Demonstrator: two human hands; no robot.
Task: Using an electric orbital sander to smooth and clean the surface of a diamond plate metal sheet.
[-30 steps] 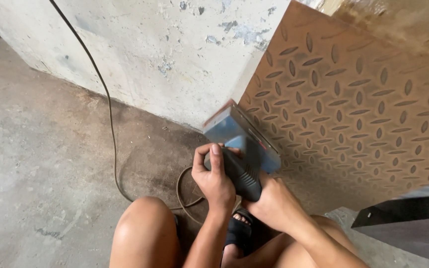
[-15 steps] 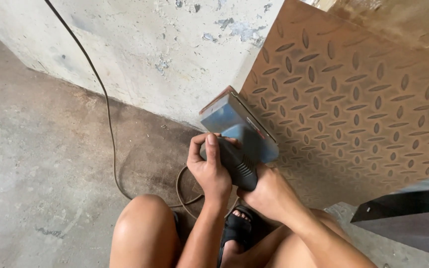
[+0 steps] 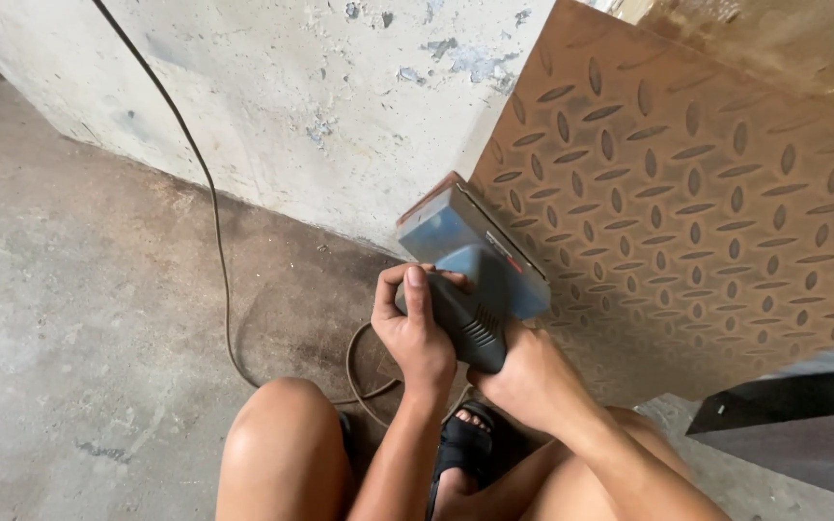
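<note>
Both hands, left hand (image 3: 421, 333) and right hand (image 3: 531, 378), are clamped around a blue sander (image 3: 470, 265) pressed flat against the rusty checker plate (image 3: 707, 212).

Single view only: head cam, yours. Looks steeply down and forward over your knees (image 3: 282, 453) at floor (image 3: 69, 309) and wall (image 3: 320, 106) base. Close range: hands fill lower centre, left hand (image 3: 422, 333) and right hand (image 3: 533, 381) both on sander (image 3: 470, 265). Ribbed plate (image 3: 687, 212) takes right half of frame, leaning against wall. Cable (image 3: 209, 203) runs from top left down to floor. No second view, so no overlap to report.
</note>
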